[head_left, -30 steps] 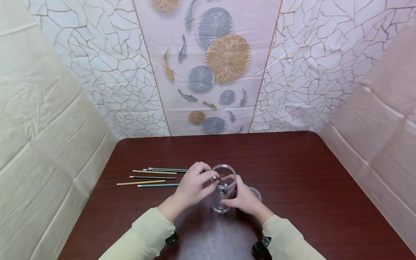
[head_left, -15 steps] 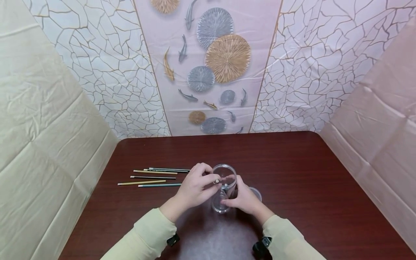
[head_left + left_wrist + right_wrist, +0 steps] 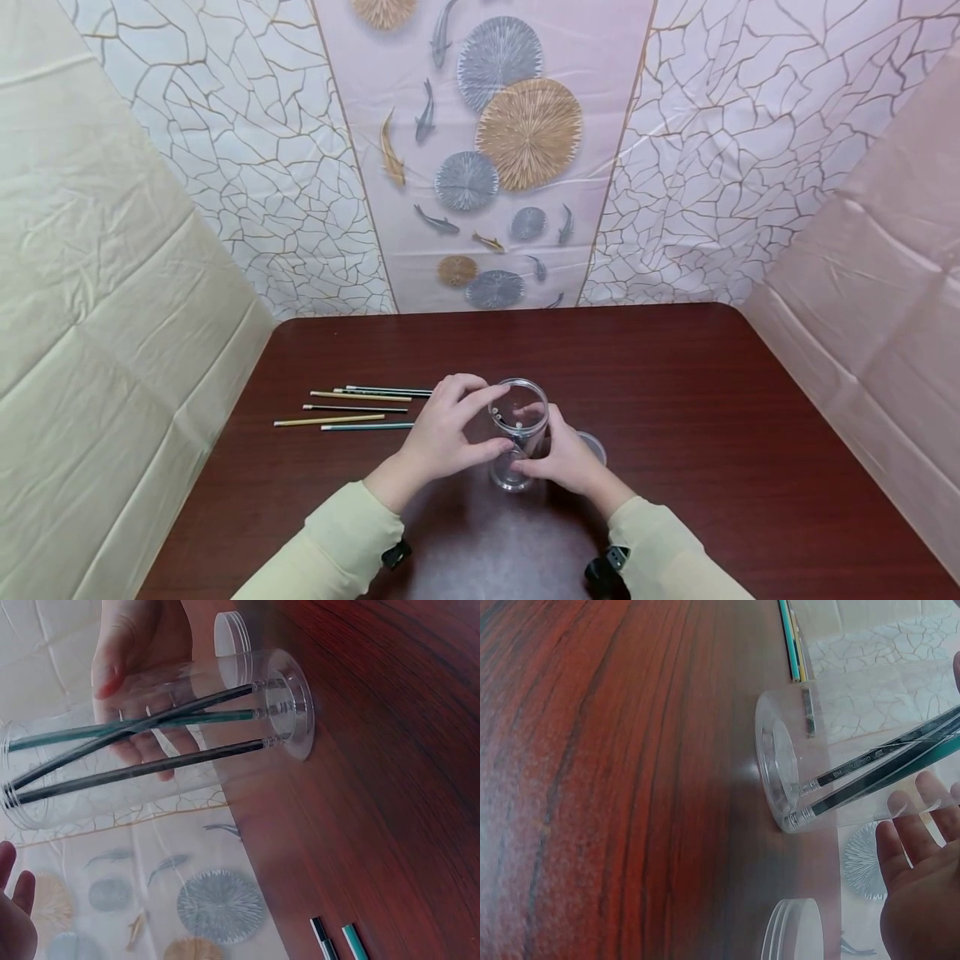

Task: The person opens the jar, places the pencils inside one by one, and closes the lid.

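Observation:
A clear plastic jar (image 3: pixel 217 774) stands upright on the table, its mouth uncovered. Three pencils (image 3: pixel 180 762) lean inside it, two dark and one green, with their silver-banded ends at the base. My right hand (image 3: pixel 570 457) holds the jar from the right, thumb in front and fingers around the back. On the other side, my left hand (image 3: pixel 448 429) has its thumb and fingers spread, holding nothing. Its index fingertip is at the rim and its thumb is close to the jar wall. In the left wrist view, only some left fingertips show at the lower left edge.
Several black, yellow and teal pencils (image 3: pixel 330 422) lie on the dark red-brown table (image 3: pixel 675 400) to the left, partly behind my left hand. A clear round lid (image 3: pixel 595 447) lies just right of the jar, partly covered by my right hand. Patterned cloth (image 3: pixel 525 133) hangs behind the table.
My left hand has let go of a pencil, which is now in the jar, and its thumb and fingers have spread apart. My right hand has kept its hold on the jar.

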Demonstrator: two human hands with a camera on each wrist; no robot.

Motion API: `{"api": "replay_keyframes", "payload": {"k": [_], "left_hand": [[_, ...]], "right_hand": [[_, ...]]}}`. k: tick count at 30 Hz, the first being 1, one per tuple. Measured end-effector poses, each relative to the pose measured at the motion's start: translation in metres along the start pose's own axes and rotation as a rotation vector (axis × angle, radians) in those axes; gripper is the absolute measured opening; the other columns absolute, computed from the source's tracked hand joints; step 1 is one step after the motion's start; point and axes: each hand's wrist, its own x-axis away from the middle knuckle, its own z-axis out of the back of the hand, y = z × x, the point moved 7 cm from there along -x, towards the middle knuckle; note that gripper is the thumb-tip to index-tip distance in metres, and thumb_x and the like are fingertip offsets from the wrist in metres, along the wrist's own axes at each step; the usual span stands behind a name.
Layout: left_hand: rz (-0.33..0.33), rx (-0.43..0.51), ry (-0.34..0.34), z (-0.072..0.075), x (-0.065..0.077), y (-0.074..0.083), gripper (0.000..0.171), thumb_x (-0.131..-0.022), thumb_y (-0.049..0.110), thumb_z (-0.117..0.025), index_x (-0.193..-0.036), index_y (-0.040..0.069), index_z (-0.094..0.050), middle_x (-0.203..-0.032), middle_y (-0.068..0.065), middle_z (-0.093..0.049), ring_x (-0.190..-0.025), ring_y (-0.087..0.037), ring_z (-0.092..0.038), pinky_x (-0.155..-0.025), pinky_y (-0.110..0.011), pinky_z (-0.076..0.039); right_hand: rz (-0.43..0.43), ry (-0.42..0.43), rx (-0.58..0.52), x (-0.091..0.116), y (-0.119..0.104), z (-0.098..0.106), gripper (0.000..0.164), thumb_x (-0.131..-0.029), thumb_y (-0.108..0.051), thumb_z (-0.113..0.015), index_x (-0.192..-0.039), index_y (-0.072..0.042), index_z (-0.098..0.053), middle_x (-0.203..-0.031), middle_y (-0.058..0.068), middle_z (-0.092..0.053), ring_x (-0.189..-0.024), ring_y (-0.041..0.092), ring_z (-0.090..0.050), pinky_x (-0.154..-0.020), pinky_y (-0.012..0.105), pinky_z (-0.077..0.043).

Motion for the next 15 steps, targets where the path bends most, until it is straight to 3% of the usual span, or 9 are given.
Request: {"api": "replay_keyframes", "payload": {"k": [6, 15], "left_hand": [[0.031, 0.011, 0.011, 0.003, 0.004, -0.005, 0.063, -0.070, 0.040, -0.079, -0.123, 0.012, -0.059, -0.105, -0.006, -0.052, -0.096, -0.021, -0.051, -0.082, -0.035, -0.043], [0.076, 0.045, 0.015, 0.006, 0.010, -0.014, 0.063, -0.073, 0.038, -0.079, -0.125, 0.012, -0.057, -0.106, -0.006, -0.051, -0.097, -0.022, -0.050, -0.081, -0.035, -0.043]], "right_hand": [[0.000, 0.015, 0.000, -0.004, 0.032, -0.006, 0.074, -0.069, -0.013, -0.083, -0.127, -0.002, -0.038, -0.126, 0.009, -0.055, -0.097, 0.016, -0.057, -0.082, 0.030, -0.046], [0.026, 0.045, 0.000, -0.004, 0.037, -0.005, 0.072, -0.067, -0.022, -0.085, -0.123, -0.012, -0.041, -0.122, 0.001, -0.057, -0.096, 0.014, -0.058, -0.084, 0.031, -0.045]]}}
